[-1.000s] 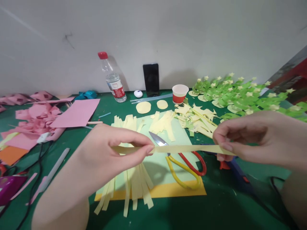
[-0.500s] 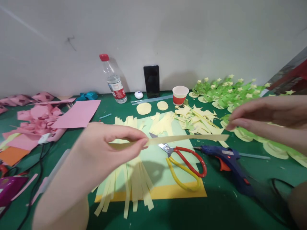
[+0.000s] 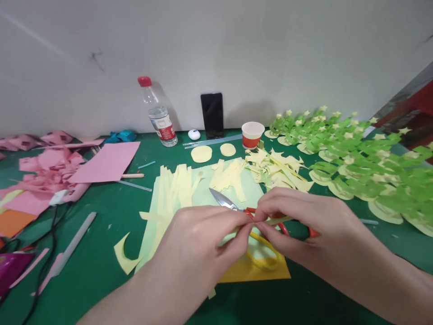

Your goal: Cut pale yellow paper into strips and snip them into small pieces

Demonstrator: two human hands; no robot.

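My left hand (image 3: 209, 239) and my right hand (image 3: 301, 225) meet above the scissors, fingertips pinched together on a narrow pale yellow paper strip (image 3: 279, 220). Most of the strip is hidden by the fingers. Beneath them lie scissors (image 3: 221, 198) with one red and one yellow handle, partly covered by my hands. The scissors rest on light green paper (image 3: 203, 194) over a yellow-orange sheet (image 3: 257, 273). More yellow strips (image 3: 172, 187) are spread across the green paper's left side. Only a bit of the glue gun's orange trigger (image 3: 313, 233) shows behind my right hand.
Paper scraps (image 3: 274, 167), two yellow discs (image 3: 202, 154), a paper cup (image 3: 252, 134), a phone (image 3: 212, 115) and a water bottle (image 3: 158, 113) are towards the wall. Green star-topped paper pieces (image 3: 365, 167) fill the right. Pink paper (image 3: 106, 161) and a black cable (image 3: 45, 266) lie left.
My right hand has come in from the right and down to the strip. My left hand has moved right and lower with the strip, so both hands now pinch it.
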